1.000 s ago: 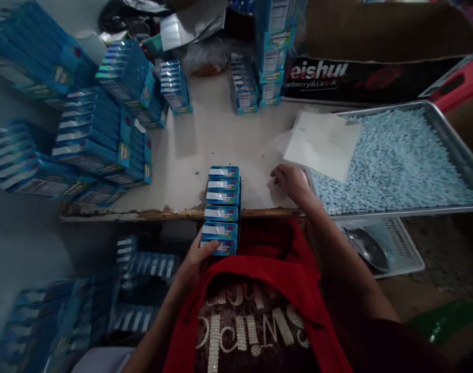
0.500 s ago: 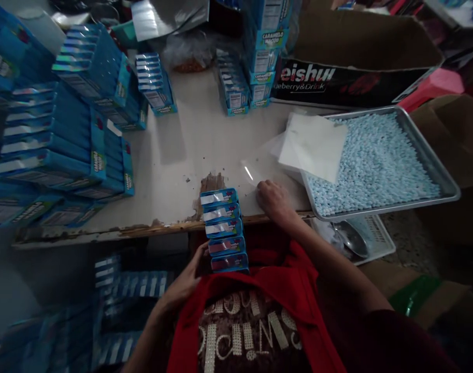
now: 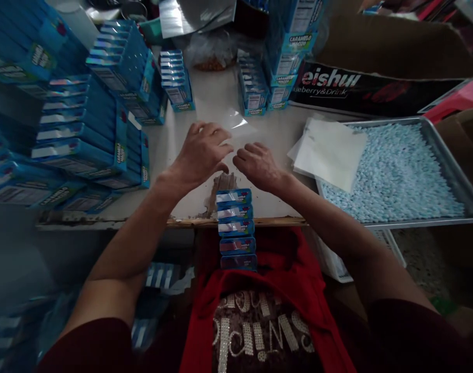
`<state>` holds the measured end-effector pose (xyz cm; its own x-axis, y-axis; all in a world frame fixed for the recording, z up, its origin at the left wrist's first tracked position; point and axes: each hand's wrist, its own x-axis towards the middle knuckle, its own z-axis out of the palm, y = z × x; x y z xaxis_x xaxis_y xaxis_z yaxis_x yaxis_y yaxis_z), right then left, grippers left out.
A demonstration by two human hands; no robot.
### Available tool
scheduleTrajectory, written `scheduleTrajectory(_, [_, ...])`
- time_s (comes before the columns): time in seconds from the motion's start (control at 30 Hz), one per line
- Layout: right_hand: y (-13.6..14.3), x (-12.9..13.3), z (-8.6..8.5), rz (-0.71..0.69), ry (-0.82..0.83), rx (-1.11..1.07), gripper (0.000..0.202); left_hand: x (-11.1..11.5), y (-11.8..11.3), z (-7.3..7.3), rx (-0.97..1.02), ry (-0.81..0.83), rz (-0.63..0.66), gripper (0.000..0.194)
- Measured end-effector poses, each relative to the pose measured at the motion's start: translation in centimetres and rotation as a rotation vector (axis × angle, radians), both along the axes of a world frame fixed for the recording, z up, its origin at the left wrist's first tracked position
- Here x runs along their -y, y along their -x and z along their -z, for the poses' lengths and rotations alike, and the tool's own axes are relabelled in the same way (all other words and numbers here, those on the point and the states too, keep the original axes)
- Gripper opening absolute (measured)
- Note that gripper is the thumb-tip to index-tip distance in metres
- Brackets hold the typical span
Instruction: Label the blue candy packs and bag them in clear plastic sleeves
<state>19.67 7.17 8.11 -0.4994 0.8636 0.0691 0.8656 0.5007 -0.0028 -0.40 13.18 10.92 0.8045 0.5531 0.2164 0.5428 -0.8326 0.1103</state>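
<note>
My left hand [image 3: 203,155] is over the table, thumb and fingers apart, with nothing visibly gripped. Just to its right, my right hand [image 3: 255,163] has its fingers curled together at the near side of a thin clear plastic sheet [image 3: 238,124]; the exact grip is partly hidden. The sheet shows mostly by its glare. Below both hands, a row of small blue candy boxes [image 3: 236,228] runs from the table's front edge down to the red apron [image 3: 298,259]. Neither hand touches that row.
Stacked blue box packs [image 3: 76,129] fill the left side. Smaller packs [image 3: 176,83] stand at the back, beside a black carton [image 3: 337,88]. At right, a metal tray [image 3: 418,224] holds pale blue candies, with white sheets [image 3: 329,150] lying over its left edge. The table's front edge is chipped.
My left hand has left the side of the box row and risen over the table. My right hand has moved forward and left, and the clear sheet has shifted left with it.
</note>
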Motion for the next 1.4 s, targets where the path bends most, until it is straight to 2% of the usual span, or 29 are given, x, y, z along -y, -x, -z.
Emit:
scheduleTrajectory(0.07, [-0.5,-1.2,1.2,-0.047,-0.016,0.02,0.039,-1.0,0.2,2.1,-0.019,0.031,-0.076,0.02])
scheduleTrajectory(0.13, [-1.1,-2.2,2.7,-0.018,-0.003,0.028,0.037,-1.7,0.5,4.9,0.025,0.034,-0.139,0.012])
scheduleTrajectory(0.27, [-1.8,-2.8,5.7,0.108,0.135,0.022,0.039,-1.2,0.7,10.0,0.074,-0.043,-0.162,0.02])
scheduleTrajectory(0.33, [-1.8,-2.2,6.4,0.133,0.189,0.015,0.044,-0.3,0.8,11.5,0.037,-0.06,-0.125,0.025])
scheduleTrajectory(0.4, [-1.8,-1.2,6.3,0.143,0.216,0.018,0.042,0.6,1.1,12.0,0.02,-0.081,-0.105,0.026])
scheduleTrajectory(0.5, [-2.1,0.7,5.3,0.206,0.241,0.049,0.03,1.7,1.6,11.7,0.002,-0.148,-0.147,0.031])
scheduleTrajectory(0.6, [-2.2,2.3,4.3,0.324,0.292,0.071,0.031,2.7,2.0,11.1,-0.024,-0.182,-0.179,0.032])
scheduleTrajectory(0.73, [-1.4,3.9,4.0,0.374,0.384,0.011,0.022,4.7,2.7,11.0,0.011,-0.135,-0.218,0.026])
scheduleTrajectory(0.87, [-0.8,4.5,4.1,0.4,0.452,-0.031,0.026,6.2,3.3,10.6,0.011,-0.041,-0.214,0.02])
scheduleTrajectory(0.97, [-1.2,4.4,3.4,0.443,0.426,-0.122,0.026,6.1,3.5,9.1,0.074,0.025,-0.214,0.021])
scheduleTrajectory(1.1, [-1.2,5.4,1.1,0.448,0.304,-0.267,0.027,6.4,4.0,5.7,0.208,0.088,-0.258,0.016])
scheduleTrajectory(1.17, [-0.6,6.4,0.1,0.436,0.22,-0.345,0.028,7.5,4.2,4.4,0.278,0.132,-0.316,0.012])
scheduleTrajectory(1.23, [0.3,7.4,-0.4,0.455,0.158,-0.44,0.027,8.9,3.8,3.8,0.369,0.141,-0.432,0.008])
scheduleTrajectory(1.33, [1.2,8.1,-0.2,0.552,0.148,-0.608,0.026,11.1,2.5,4.2,0.459,-0.004,-0.647,0.009])
scheduleTrajectory(1.4, [1.5,8.3,0.3,0.612,0.158,-0.687,0.027,12.1,1.5,4.8,0.486,-0.132,-0.709,0.015])
